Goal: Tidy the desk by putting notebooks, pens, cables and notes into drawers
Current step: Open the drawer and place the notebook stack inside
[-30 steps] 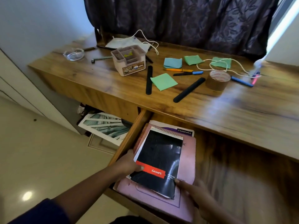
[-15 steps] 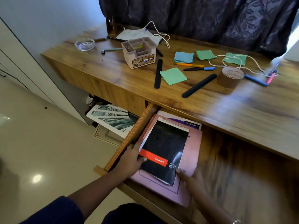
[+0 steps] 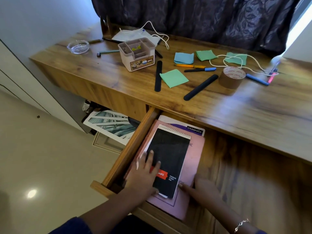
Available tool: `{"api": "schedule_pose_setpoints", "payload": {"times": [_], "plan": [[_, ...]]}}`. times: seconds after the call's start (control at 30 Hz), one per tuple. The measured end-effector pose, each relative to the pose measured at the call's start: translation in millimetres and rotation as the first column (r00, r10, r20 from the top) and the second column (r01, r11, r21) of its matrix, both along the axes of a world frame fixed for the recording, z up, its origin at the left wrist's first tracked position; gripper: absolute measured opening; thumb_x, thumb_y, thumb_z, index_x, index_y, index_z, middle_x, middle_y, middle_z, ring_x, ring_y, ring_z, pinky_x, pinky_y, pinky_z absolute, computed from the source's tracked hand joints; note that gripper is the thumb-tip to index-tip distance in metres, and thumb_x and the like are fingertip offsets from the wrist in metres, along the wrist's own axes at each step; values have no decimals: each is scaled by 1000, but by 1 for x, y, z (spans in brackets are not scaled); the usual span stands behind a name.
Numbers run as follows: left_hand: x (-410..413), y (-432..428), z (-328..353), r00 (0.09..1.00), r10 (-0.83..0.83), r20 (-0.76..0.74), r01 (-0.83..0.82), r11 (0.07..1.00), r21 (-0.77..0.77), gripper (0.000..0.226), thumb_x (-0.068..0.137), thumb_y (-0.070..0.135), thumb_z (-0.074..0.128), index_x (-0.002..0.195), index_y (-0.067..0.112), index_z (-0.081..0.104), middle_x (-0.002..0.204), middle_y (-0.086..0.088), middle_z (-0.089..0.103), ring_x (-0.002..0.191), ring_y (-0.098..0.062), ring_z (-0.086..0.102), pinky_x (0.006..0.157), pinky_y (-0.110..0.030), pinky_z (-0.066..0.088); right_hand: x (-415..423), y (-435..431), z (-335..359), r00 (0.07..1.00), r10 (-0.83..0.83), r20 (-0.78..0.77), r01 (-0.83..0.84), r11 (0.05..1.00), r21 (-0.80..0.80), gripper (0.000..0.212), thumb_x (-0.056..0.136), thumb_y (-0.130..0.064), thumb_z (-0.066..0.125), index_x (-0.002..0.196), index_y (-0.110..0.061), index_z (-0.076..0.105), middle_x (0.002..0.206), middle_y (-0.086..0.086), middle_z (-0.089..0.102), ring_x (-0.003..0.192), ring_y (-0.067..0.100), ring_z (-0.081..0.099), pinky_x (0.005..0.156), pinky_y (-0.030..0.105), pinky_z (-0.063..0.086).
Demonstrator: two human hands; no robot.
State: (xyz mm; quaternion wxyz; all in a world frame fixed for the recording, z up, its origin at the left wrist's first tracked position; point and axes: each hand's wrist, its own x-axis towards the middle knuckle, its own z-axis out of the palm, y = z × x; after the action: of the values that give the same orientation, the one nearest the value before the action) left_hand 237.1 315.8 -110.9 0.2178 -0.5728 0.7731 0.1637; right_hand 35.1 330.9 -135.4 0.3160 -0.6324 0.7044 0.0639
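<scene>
A black spiral pad [image 3: 170, 154] lies on top of a pink notebook [image 3: 194, 159] in the open wooden drawer [image 3: 130, 149]; a purple and white notebook [image 3: 187, 127] peeks out beneath them. My left hand [image 3: 145, 174] rests flat on the pad's left side with straight fingers. My right hand [image 3: 200, 188] touches the pink notebook near the pad's lower right corner. On the desk [image 3: 219, 105] lie green notes [image 3: 173, 78], blue notes [image 3: 184, 58], an orange pen [image 3: 189, 66], a blue-capped pen [image 3: 200, 70] and a white cable [image 3: 236, 59].
A beige organiser box [image 3: 137, 54], two black pen cases [image 3: 158, 76], a brown tape roll [image 3: 231, 76], a glass ashtray [image 3: 78, 46] and more pens at the far right [image 3: 258, 79] sit on the desk. Framed pictures [image 3: 109, 124] lean on the floor under it. A dark curtain [image 3: 202, 17] hangs behind.
My left hand has slid from the pad's left edge onto its cover with the fingers flat. The pad has settled squarer on the pink notebook. My right hand stays at the lower right corner.
</scene>
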Motion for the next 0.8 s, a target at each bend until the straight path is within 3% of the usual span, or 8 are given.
{"api": "schedule_pose_setpoints", "payload": {"times": [0.07, 0.3, 0.4, 0.47, 0.53, 0.6, 0.7, 0.8], "plan": [[1, -1, -2, 999, -28, -29, 30, 996, 84, 100, 82, 54, 59, 148, 27, -11, 154, -9, -23, 142, -31, -16, 115, -49, 2, 0, -2, 0, 999, 27, -20, -27, 999, 32, 44, 82, -67, 46, 78, -24, 40, 76, -6, 50, 72, 9, 51, 60, 19, 40], [8, -5, 0, 994, -46, -94, 48, 999, 19, 81, 86, 60, 47, 148, 22, 11, 158, -4, 0, 145, -25, 1, 116, -44, 11, -5, -14, 0, 1000, 16, -14, -17, 999, -44, 45, 91, -55, 41, 60, -23, 43, 55, -8, 44, 48, 1, 42, 46, 13, 29], [16, 1, 5, 989, -78, -128, 83, 996, 35, 90, 77, 78, 24, 148, 23, 14, 158, -2, 5, 145, -21, 3, 116, -41, 9, -6, -8, -4, 999, 39, 2, -39, 999, -1, 36, 91, -52, 43, 66, -27, 41, 62, -9, 45, 54, 1, 43, 49, 12, 31], [20, 8, 17, 948, -123, -294, 142, 989, 42, 107, 59, 87, 5, 147, 27, 16, 157, 4, 9, 144, -10, -3, 115, -34, 7, -8, -1, 2, 998, 65, -7, -65, 997, -34, 32, 92, -52, 41, 72, -27, 47, 69, -10, 50, 62, 2, 49, 54, 13, 35], [23, 16, 27, 884, -216, -415, 225, 974, -29, 99, 65, 86, 9, 146, 30, 22, 155, 10, 18, 140, -1, -4, 113, -28, 7, -10, 8, 14, 991, 113, -69, -121, 984, -133, 32, 93, -52, 38, 97, -26, 56, 95, -7, 58, 87, 8, 55, 70, 16, 43], [24, 25, 29, 823, -406, -397, 324, 910, -258, 79, 81, 79, 13, 138, 30, 37, 143, 13, 41, 138, -4, 15, 107, -29, 22, -10, 19, 28, 983, 154, -96, -172, 960, -222, 42, 95, -49, 35, 127, -26, 47, 127, -4, 48, 114, 13, 48, 90, 22, 41], [22, 35, 18, 812, -515, -274, 456, 853, -253, 78, 81, 79, 14, 130, 26, 43, 133, 9, 55, 130, -14, 36, 99, -39, 36, -4, 39, 46, 984, 169, -48, -176, 933, -314, 60, 92, -57, 30, 140, -22, 37, 146, -1, 35, 134, 22, 35, 106, 31, 34], [24, 37, 8, 728, -646, -229, 557, 753, -350, 83, 78, 82, 24, 131, 20, 43, 134, 1, 55, 129, -18, 44, 105, -45, 34, 2, 51, 61, 980, 199, -21, -198, 953, -229, 120, 51, -84, -24, 147, -25, 20, 156, -2, 13, 145, 18, 7, 112, 27, 10]]}}
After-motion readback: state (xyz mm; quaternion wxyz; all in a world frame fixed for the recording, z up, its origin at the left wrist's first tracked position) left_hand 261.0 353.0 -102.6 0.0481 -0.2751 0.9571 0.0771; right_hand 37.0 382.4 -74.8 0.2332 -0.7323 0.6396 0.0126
